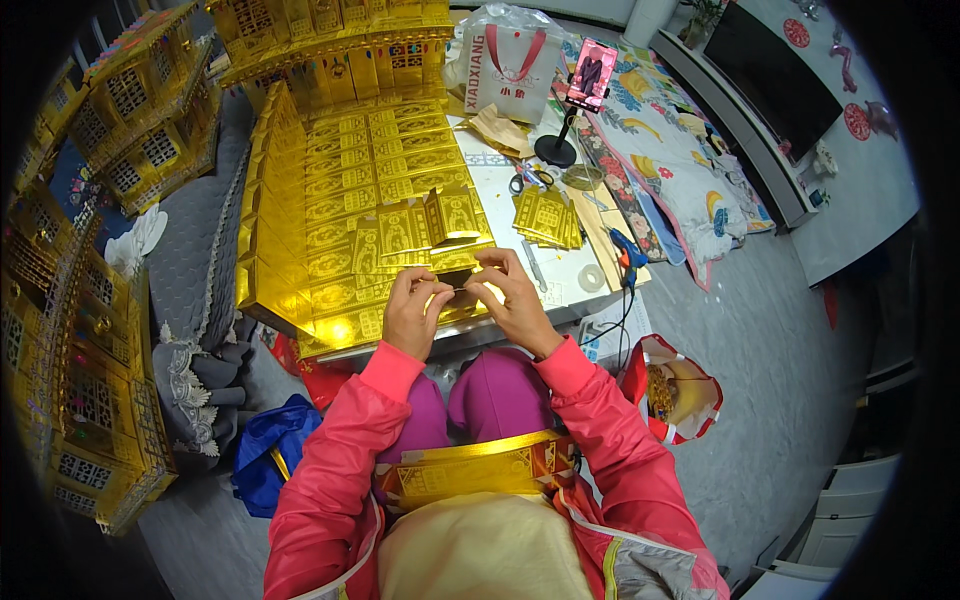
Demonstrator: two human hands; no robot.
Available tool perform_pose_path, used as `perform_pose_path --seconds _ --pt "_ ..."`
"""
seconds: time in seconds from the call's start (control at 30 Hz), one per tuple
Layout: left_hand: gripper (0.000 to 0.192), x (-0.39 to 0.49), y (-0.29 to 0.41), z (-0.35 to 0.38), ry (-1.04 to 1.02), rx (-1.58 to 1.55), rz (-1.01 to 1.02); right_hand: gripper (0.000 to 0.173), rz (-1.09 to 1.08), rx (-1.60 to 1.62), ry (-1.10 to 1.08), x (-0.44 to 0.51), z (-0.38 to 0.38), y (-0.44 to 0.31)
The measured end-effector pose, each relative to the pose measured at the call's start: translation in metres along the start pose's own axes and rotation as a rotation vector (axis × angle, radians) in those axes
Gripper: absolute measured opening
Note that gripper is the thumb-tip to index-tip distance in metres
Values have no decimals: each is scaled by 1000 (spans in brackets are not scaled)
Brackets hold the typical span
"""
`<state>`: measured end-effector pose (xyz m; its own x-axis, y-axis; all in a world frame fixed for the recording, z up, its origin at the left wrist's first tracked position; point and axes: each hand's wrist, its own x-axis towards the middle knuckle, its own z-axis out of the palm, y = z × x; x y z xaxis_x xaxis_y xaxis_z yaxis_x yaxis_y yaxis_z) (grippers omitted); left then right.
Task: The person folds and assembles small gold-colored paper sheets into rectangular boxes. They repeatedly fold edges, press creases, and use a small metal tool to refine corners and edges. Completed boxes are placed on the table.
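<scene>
My left hand (pixel 414 311) and my right hand (pixel 512 300) meet over the table's near edge. Between their fingertips they pinch a small thin piece, too small to tell what it is. Just beyond them, folded gold foil paper pieces (pixel 400 229) rest on a broad panel of printed gold foil paper (pixel 337 184), which has a raised wall along its left side. A stack of gold foil papers (pixel 546 217) lies on the white table to the right of my hands. Another folded gold sheet (pixel 480 471) lies across my lap.
A blue glue gun (pixel 628 259), a tape roll (pixel 591 278), a utility knife (pixel 534 266), scissors (pixel 529 178) and a phone on a stand (pixel 556 150) are at the right. A paper bag (pixel 506 71) stands behind. Gold paper houses (pixel 124 112) fill the left. An open bag (pixel 701 397) is on the floor.
</scene>
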<state>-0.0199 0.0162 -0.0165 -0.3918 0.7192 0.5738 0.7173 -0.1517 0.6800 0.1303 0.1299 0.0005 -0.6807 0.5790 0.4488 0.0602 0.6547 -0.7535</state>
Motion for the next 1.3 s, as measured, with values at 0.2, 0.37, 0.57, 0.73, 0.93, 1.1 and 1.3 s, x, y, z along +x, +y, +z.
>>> perform_pose_path --seconds 0.2,0.37,0.57,0.73,0.93,1.1,1.3 --pt "10 -1 0 1 -36 -91 -70 14 84 80 40 -3 -1 4" --pt "9 0 2 3 -39 -156 -177 17 91 98 41 -5 1 7" --pt "9 5 3 5 -56 -146 -182 11 97 59 74 -4 4 4" --pt "9 13 2 7 -45 -153 -183 14 -72 -166 156 -4 4 -2" --pt "10 13 -2 8 -21 -46 -51 21 -152 -337 113 -6 1 -5" --pt "18 7 -3 5 -41 144 46 22 -134 -325 99 -6 0 -5" --pt "21 6 -4 4 -56 174 69 23 -140 -287 99 -8 0 0"
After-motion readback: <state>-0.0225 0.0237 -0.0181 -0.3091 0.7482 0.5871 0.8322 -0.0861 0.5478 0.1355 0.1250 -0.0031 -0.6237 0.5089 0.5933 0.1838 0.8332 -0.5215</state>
